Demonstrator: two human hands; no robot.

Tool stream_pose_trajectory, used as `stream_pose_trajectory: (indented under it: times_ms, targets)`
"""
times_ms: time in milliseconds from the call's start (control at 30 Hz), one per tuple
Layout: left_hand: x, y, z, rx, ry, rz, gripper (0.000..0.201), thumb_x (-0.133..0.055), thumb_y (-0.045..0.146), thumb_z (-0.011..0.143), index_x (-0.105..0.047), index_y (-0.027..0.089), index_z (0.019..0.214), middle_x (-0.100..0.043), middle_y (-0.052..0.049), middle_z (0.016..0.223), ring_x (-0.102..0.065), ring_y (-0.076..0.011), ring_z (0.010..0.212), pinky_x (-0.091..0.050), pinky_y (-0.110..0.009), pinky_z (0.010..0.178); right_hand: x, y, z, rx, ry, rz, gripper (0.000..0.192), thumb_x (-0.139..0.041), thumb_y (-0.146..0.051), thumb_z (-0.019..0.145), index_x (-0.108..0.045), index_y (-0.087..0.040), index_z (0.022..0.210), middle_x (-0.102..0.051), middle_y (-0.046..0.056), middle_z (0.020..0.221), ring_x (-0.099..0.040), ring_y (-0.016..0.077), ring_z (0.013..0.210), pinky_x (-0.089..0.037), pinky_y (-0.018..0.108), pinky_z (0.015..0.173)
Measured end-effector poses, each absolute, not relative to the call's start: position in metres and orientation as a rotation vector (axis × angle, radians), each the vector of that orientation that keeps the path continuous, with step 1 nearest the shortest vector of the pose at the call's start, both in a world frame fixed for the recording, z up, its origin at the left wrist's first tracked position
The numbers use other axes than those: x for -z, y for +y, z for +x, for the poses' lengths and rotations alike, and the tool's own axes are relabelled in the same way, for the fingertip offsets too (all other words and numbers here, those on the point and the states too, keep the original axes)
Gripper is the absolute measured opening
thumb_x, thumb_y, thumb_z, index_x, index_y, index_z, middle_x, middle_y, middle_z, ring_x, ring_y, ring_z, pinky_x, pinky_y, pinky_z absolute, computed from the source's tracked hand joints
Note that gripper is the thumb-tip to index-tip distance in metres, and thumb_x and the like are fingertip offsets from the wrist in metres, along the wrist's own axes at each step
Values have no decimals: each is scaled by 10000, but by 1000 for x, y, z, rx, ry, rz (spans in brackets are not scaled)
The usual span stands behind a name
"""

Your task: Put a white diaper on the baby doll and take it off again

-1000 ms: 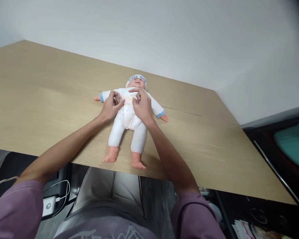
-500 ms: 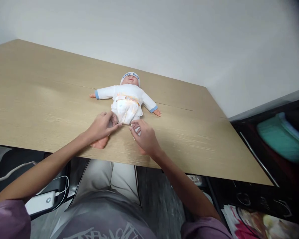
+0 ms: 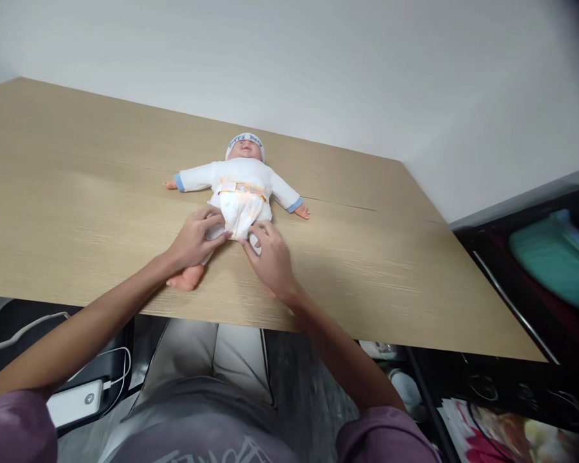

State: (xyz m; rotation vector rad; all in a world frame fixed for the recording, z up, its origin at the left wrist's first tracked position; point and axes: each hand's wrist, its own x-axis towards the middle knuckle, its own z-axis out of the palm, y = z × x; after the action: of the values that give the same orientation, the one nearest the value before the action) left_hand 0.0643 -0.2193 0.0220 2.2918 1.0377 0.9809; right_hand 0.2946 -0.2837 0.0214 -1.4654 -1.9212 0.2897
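While the doll (image 3: pixel 238 186) lies face-up on the table (image 3: pixel 77 212), diaper (image 3: pixel 238 209) already on, your left hand (image 3: pixel 193 241) and right hand (image 3: pixel 269 257) pinch its trouser legs at the thighs, trousers not yet up.

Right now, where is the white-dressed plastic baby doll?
The baby doll lies face up mid-table on the wooden table, its legs under the left hand and right hand.

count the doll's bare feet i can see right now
1: a bare foot shows below the left hand. The doll's other foot is hidden under the right hand.
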Motion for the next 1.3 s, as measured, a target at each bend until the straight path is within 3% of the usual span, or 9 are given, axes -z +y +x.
stream_pose_trajectory:
  times_ms: [100, 233, 333, 433, 567, 733, 900, 1133, 1300]
  targets:
    - [-25, -220, 65, -985, 1018, 2261, 252, -685, 473, 1065, -699, 227, 1011, -710, -128, 1430, -651, -339, 1313, -474, -502, 1177, -22, -284, 295, -299, -1955, -1442, 94, -650, -285, 1091, -699, -252, 1163, -752, 125, 1296, -684, 333, 1086, -538, 478, 1002]
    - [-27, -220, 66, -946, 1021, 2235, 269, -680, 491, 1064, -667, 224, 1036, -754, -96, 1201, -665, -312, 1114, -488, -471, 1057, -19, -281, 295, -327, -1935, -1473, 132, -707, -339, 1059, -664, -248, 1146, -769, 115, 1138, -676, 350, 1075, -528, 478, 972]
    - [-24, -219, 67, -953, 1076, 2111, 303, -752, 494, 997, -637, 231, 1093, -724, -56, 1069, -622, -282, 1006, -479, -436, 983, -15, -279, 293, -403, -1783, -1538, 205, -750, -388, 1020, -637, -264, 1137, -738, 65, 988, -685, 317, 961, -529, 441, 897]
    - [-16, -214, 69, -1023, 1044, 1905, 397, -829, 471, 914, -534, 242, 1049, -623, -22, 1014, -557, -224, 929, -466, -366, 877, -14, -278, 292, -467, -1591, -1521, 267, -756, -416, 1003, -599, -271, 1163, -775, 58, 1062, -703, 274, 910, -535, 415, 864]
    - [-4, -209, 70, -1170, 1028, 1717, 583, -931, 419, 787, -430, 262, 1041, -539, -10, 1086, -535, -180, 932, -461, -320, 837, -16, -280, 296, -473, -1452, -1490, 316, -802, -470, 984, -592, -276, 1118, -831, 69, 1112, -746, 288, 1016, -542, 431, 928]
    - [-8, -215, 66, -1112, 1122, 1681, 589, -999, 455, 760, -606, 230, 1138, -692, -48, 1186, -665, -219, 1012, -511, -353, 905, -21, -282, 301, -425, -1518, -1538, 273, -818, -516, 994, -702, -270, 1023, -874, 84, 1073, -741, 332, 1074, -531, 495, 1020]
    - [-18, -217, 66, -907, 1066, 1739, 449, -882, 607, 936, -827, 192, 1098, -814, -68, 1064, -705, -262, 969, -522, -366, 840, -21, -278, 304, -535, -1576, -1532, 298, -785, -565, 1006, -791, -270, 961, -870, 62, 1007, -715, 322, 1016, -536, 486, 989]
    - [-23, -216, 64, -883, 892, 1346, 485, -919, 573, 934, -805, 211, 1236, -822, -131, 1291, -759, -308, 1170, -609, -420, 962, -19, -277, 305, -612, -1523, -1539, 364, -723, -604, 1040, -727, -267, 901, -742, 36, 885, -670, 301, 988, -551, 432, 918]
    - [-24, -211, 64, -856, 851, 1312, 539, -965, 556, 889, -788, 201, 1252, -828, -129, 1282, -777, -309, 1183, -632, -423, 982, -15, -277, 300, -313, -1482, -1537, 262, -791, -506, 1016, -755, -253, 956, -722, 113, 1171, -641, 341, 1191, -503, 543, 1149]
